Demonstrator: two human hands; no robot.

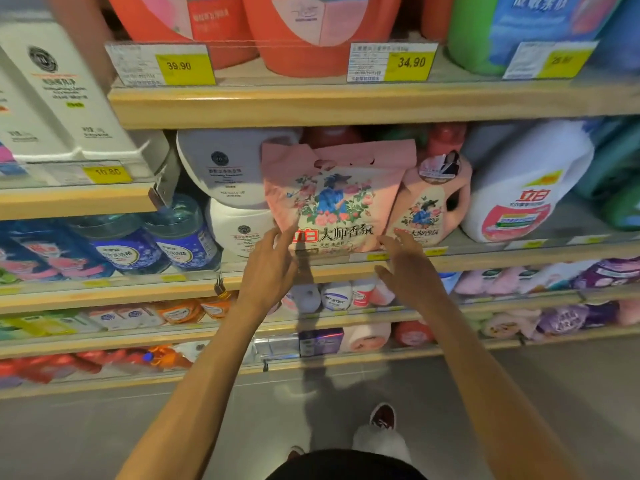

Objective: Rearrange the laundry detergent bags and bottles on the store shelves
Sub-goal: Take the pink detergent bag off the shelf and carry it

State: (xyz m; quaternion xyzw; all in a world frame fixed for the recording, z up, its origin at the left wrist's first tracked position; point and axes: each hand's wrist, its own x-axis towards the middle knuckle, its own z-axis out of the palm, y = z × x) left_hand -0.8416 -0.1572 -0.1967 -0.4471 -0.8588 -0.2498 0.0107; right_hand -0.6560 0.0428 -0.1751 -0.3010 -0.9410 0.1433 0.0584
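The left hand and right hand, fingers spread, should clasp the pink detergent bag low on both sides, keeping it upright.

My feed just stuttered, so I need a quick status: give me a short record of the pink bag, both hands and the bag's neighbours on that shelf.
bag: pink bag, upright at the front of the shelf
left hand: left hand open, fingers at the bag's lower left corner
right hand: right hand open, at the lower right corner
contact: cannot tell
left neighbour: two white bottles, one above the other
right neighbour: pink bottle, same flower print
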